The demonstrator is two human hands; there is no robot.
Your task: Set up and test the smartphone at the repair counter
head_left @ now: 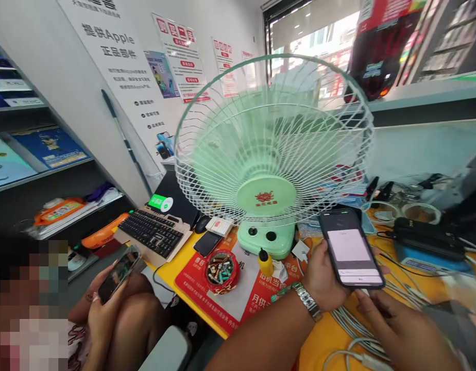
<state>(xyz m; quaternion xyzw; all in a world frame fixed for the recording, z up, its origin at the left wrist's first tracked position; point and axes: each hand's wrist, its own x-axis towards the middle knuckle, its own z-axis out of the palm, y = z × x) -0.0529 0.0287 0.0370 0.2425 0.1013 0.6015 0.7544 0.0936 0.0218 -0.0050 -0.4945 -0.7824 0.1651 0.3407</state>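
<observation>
Phone shop, w/ Apple-parts ad banner [116,69], red/white info posters [186,66] & red promo mat [193,278].

The person's 2 hands work close together. The left hand [325,281] is closed in a firm hold, its thumb [320,252] lying along the left side of the grip and its fingertips [384,269] wrapping into view on the right side. The left forearm [261,330], bare, slants up to the grip from below and to its left, leading into the left wrist [314,291]. The right hand [400,317] sits just below and to the right of that grip, fingers bent, thumb and forefinger drawn together in a pinch near its lower edge. The back of this hand faces upward.
</observation>
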